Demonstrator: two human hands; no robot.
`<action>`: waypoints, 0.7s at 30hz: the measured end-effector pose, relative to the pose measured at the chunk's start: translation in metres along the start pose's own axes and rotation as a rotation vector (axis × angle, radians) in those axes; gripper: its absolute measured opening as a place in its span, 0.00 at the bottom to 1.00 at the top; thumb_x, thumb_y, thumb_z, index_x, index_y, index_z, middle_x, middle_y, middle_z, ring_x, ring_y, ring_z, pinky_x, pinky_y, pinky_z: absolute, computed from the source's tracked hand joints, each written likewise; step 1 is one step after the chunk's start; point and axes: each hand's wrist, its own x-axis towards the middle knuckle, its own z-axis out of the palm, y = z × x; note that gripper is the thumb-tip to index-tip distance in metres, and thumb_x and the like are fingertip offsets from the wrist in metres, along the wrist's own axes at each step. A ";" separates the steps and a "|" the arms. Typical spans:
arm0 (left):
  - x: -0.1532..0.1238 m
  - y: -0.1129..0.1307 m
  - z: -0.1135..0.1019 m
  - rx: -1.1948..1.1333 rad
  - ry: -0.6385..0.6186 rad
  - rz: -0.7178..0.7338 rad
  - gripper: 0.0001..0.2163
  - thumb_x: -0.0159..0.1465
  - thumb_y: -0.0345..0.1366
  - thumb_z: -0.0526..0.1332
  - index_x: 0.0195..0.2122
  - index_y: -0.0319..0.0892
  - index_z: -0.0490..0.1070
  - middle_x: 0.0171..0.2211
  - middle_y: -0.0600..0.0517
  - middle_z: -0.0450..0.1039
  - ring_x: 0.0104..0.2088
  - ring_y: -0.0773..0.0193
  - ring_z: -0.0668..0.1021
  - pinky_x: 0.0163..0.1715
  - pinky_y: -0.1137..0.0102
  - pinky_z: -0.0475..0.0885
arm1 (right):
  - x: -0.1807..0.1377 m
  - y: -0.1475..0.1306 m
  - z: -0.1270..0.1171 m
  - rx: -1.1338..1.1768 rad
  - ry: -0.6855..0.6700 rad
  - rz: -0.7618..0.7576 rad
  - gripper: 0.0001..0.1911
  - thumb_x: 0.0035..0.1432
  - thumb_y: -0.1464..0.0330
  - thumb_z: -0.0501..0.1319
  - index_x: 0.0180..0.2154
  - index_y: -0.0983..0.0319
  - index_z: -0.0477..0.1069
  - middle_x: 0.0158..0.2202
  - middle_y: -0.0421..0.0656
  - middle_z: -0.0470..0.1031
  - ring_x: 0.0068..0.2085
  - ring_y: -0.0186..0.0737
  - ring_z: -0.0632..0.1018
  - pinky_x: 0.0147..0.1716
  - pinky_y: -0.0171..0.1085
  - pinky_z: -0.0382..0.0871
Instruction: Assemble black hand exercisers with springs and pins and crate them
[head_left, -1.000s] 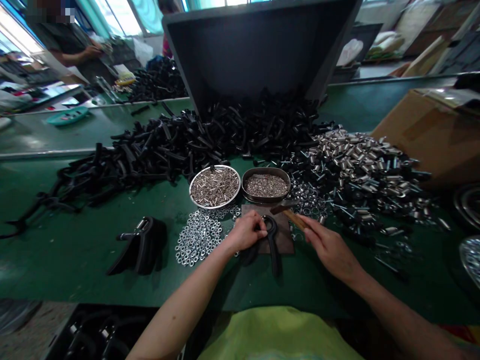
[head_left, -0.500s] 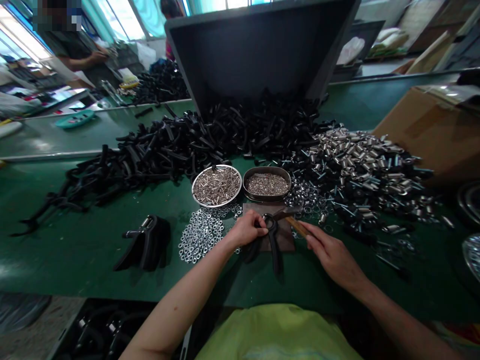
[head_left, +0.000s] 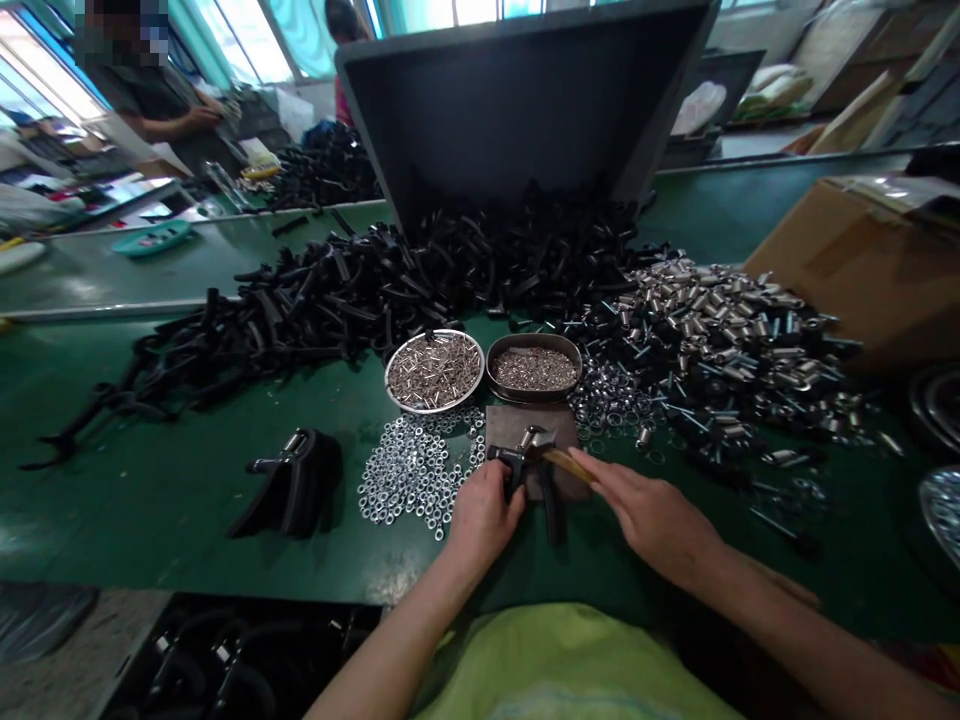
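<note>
My left hand (head_left: 481,512) is closed around one arm of a black forked part (head_left: 552,502), perhaps a plastic brake lever or clamp. It has a shiny metal barrel at its top. The part rests on a flat brownish-grey plate (head_left: 507,420) on the bench. My right hand (head_left: 652,512) grips the wooden handle of a hammer (head_left: 571,462). The hammer's head is close to the barrel end of the part; whether they touch I cannot tell. Loose metal nuts (head_left: 405,475) lie beside my left hand.
Behind the plate stand a round dish (head_left: 435,372) of small pins and an oval tin (head_left: 534,368) of tiny metal pieces. Black parts (head_left: 315,290) are heaped behind, below a tipped grey bin (head_left: 517,120). Metal barrels (head_left: 712,310) and a cardboard box (head_left: 847,270) are right.
My left hand has shifted down and now wraps one arm of the black part, which has turned. The hammer has moved left and lower, its head closer to the barrel.
</note>
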 end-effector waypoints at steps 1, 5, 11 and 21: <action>0.001 0.000 0.000 0.000 0.003 0.005 0.05 0.60 0.36 0.57 0.36 0.43 0.63 0.34 0.48 0.71 0.35 0.58 0.74 0.34 0.66 0.67 | 0.000 -0.002 -0.003 0.015 0.051 -0.007 0.24 0.64 0.69 0.45 0.61 0.54 0.58 0.46 0.45 0.77 0.42 0.43 0.79 0.41 0.43 0.75; 0.004 0.002 -0.003 -0.008 -0.001 0.005 0.05 0.59 0.35 0.57 0.36 0.43 0.63 0.34 0.48 0.71 0.35 0.58 0.74 0.34 0.66 0.67 | -0.003 -0.005 -0.003 -0.003 0.131 -0.015 0.24 0.64 0.69 0.45 0.60 0.55 0.60 0.41 0.47 0.78 0.40 0.43 0.79 0.40 0.40 0.75; 0.006 0.003 -0.005 0.002 -0.022 -0.029 0.04 0.58 0.36 0.58 0.33 0.44 0.62 0.32 0.49 0.71 0.34 0.59 0.74 0.32 0.68 0.66 | 0.017 0.001 -0.002 -0.007 0.033 -0.030 0.25 0.63 0.70 0.46 0.61 0.54 0.57 0.53 0.43 0.73 0.47 0.42 0.78 0.45 0.43 0.74; 0.020 0.002 -0.023 0.088 -0.067 -0.080 0.05 0.57 0.38 0.58 0.32 0.43 0.67 0.31 0.50 0.74 0.32 0.61 0.75 0.29 0.71 0.63 | 0.025 0.044 0.016 -0.167 0.152 -0.030 0.22 0.65 0.65 0.47 0.60 0.56 0.60 0.54 0.42 0.72 0.46 0.44 0.78 0.43 0.40 0.74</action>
